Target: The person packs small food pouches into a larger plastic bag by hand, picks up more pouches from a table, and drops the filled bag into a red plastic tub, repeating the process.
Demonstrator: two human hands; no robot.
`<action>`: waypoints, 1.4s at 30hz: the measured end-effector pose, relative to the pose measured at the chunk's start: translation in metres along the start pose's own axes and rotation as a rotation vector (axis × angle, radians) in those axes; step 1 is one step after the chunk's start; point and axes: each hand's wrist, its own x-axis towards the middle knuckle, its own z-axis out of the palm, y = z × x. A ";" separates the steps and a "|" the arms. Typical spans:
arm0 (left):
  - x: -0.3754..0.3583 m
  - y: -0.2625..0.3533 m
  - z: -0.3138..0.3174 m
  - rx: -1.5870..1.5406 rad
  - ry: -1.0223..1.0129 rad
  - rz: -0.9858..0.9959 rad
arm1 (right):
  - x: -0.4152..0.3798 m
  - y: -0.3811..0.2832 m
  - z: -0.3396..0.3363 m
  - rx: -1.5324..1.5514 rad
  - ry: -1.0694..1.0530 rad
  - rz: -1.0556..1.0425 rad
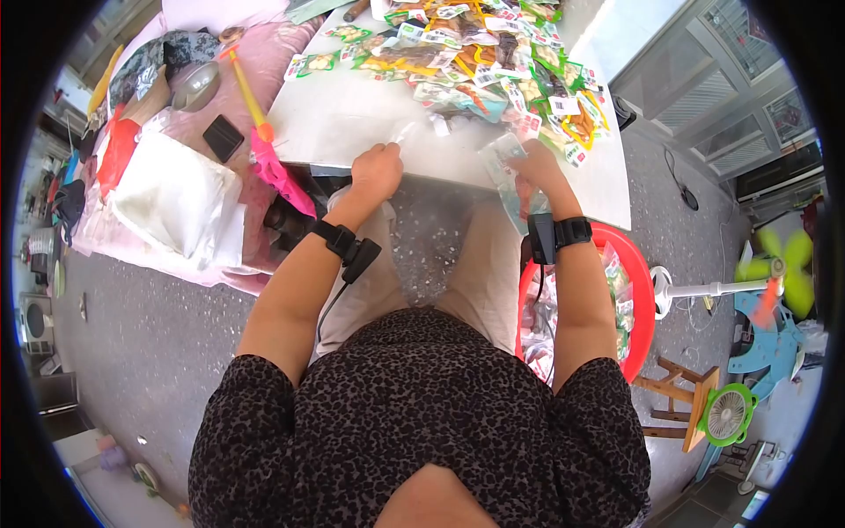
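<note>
My left hand (378, 171) is closed at the near edge of the white table (330, 128). Its fingers are curled in, and what they pinch, if anything, is too small to make out. In my right hand (539, 167) is a clear plastic packet (509, 183) with pale green and reddish print, hanging over the table edge. Just beyond that hand lies a heap of small food packets (475, 53), with green, yellow, white and brown showing. Below my right forearm stands a red tub (645, 308) holding more packets.
On the left, a pink-covered surface (97, 224) carries a white plastic bag (176, 194), a dark phone-like object (224, 138) and a yellow-handled tool (249, 99). To the right are a white-poled fan (713, 289), a wooden stool (695, 409) and a small green fan (729, 414).
</note>
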 end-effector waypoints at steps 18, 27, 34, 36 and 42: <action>-0.010 0.039 -0.022 -0.239 -0.084 -0.105 | -0.057 -0.070 0.044 1.493 0.477 0.108; -0.009 0.059 -0.020 -0.328 -0.014 -0.068 | -0.047 -0.077 0.056 1.566 0.623 0.159; 0.002 0.060 -0.029 -0.188 -0.074 -0.005 | -0.045 -0.077 0.120 1.503 0.412 0.090; 0.002 0.054 -0.029 -0.130 -0.103 0.005 | -0.048 -0.073 0.135 1.325 0.280 -0.006; -0.014 0.040 -0.023 -0.060 -0.064 0.113 | -0.039 -0.033 0.146 1.169 -0.139 -0.232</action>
